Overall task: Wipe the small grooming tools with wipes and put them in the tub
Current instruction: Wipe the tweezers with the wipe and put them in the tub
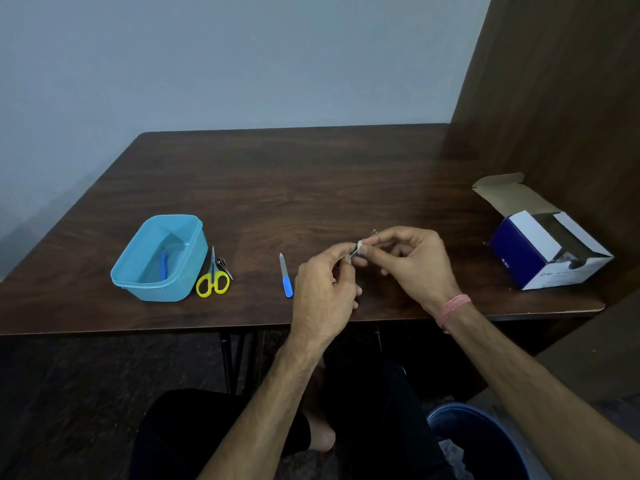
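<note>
a dark wood-grain table (277,188) stands against a pale grey wall (242,57). a brown wooden panel (561,98) rises at right. a blue bucket (485,441) sits on the floor, near right.

A dark wooden table (277,174) stands against a plain grey wall (225,57), beside a brown wooden panel (561,98).

plain room | folding table (311,174) | bare wall (242,57) | wood panel (561,81)
</note>
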